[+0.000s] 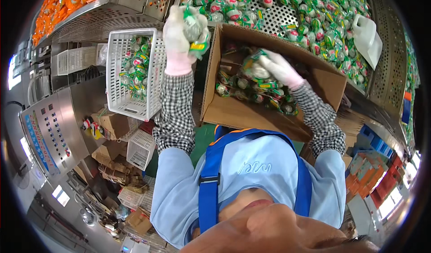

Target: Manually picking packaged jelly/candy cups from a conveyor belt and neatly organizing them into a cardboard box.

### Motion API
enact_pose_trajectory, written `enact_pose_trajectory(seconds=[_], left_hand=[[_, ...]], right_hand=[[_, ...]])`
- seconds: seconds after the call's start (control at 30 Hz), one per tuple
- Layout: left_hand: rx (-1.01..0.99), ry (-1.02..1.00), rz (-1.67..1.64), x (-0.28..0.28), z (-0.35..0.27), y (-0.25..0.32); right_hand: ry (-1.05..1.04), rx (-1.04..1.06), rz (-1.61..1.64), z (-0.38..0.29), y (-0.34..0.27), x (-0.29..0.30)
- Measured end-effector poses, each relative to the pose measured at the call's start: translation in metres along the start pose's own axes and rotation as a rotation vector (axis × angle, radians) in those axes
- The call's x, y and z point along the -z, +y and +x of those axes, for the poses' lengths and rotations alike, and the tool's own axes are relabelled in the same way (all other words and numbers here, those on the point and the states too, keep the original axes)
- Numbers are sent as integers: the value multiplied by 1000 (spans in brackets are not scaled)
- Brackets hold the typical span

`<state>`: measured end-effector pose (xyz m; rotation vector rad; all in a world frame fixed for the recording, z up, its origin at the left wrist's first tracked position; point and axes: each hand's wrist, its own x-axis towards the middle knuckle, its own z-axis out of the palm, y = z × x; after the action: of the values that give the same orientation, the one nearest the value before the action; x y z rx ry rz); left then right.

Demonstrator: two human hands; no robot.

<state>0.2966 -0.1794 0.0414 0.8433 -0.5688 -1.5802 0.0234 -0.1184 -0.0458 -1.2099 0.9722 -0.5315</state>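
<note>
My left hand [175, 37], in a white glove, is raised near the edge of the perforated metal tray. It grips a round piece in clear-and-green plastic wrapping [193, 29], with a yellow patch on the wrapper. My right hand [281, 68], also gloved, reaches into an open cardboard carton [232, 113]. Its fingers close on a similar wrapped piece [252, 64], which is blurred. Below that hand, several more green-wrapped pieces [259, 93] lie loose in the carton. Part of the carton's contents is hidden behind the right hand and in shadow.
A perforated metal tray [274, 15] holds many green-wrapped pieces and a white plastic scoop [365, 37]. Left of the carton stands a white slotted basket [129, 106] with similar pieces. Orange packets [72, 0] fill another tray. A control panel [50, 132] is at far left.
</note>
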Motion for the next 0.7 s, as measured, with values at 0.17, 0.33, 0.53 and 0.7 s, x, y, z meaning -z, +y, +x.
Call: enact_pose_trajectory(seconds=[0.17,0.33,0.53,0.7], left_hand=[[-71,136,174,-12,-44,-8],[2,43,84,-30,-78,-11],[-77,-336,839,-63,-73,-29],[98,-506,1746,-34,-21,-115]], right_hand=[[104,185,-464,24,67,-54],[279,234,-1031,58,115,-99],[343,140,-949,90,142,-115],[-53,-71,-1217,56,108,-106]])
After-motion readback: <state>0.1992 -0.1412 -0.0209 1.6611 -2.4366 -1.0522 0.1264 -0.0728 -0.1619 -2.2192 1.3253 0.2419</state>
